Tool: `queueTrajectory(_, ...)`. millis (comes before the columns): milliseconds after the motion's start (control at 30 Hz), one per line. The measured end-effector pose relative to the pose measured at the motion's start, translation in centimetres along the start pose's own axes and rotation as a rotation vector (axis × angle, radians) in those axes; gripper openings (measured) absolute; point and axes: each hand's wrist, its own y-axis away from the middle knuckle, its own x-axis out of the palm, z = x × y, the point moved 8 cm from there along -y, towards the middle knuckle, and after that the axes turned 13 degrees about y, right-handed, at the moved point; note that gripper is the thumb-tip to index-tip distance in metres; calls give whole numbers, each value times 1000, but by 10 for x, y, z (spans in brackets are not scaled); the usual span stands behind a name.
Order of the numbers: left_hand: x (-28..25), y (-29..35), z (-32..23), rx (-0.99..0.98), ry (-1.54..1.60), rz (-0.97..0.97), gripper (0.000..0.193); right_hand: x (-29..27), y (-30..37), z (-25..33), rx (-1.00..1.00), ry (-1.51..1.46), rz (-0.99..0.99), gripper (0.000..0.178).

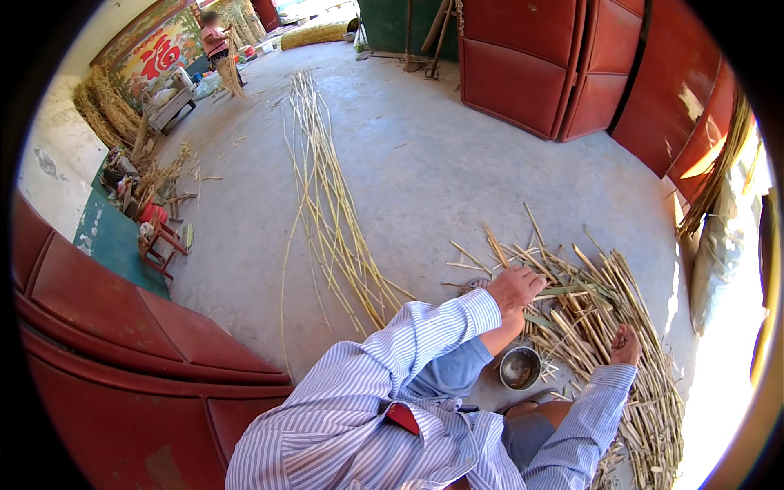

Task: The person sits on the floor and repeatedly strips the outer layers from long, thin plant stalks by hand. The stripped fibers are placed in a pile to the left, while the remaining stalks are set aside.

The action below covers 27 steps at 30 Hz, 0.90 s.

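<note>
My left hand is closed at the near left edge of a heap of cut reed stalks. Its fingers curl around a reed piece, whose exact shape is partly hidden. A greenish flat strip lies just right of these fingers. Over the heap's middle, my right hand is closed like a fist; what it grips, if anything, cannot be made out. Between my knees stands a round metal bowl with some contents, beside short reed scraps.
Long thin stalks stretch across the concrete floor ahead. Red padded doors stand far right; another red padded panel is at left. A small red stool sits by the left wall. A person stands far left.
</note>
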Motion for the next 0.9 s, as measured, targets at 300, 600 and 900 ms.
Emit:
queueTrajectory(300,3,1,0,-42,-10,38,21,-1,4,1,-8,20,-3,16)
queueTrajectory(600,10,-1,-2,-38,28,13,18,-8,-8,-4,33,20,4,19)
queueTrajectory(900,10,4,5,-80,86,6,15,-2,4,-1,8,96,-5,15)
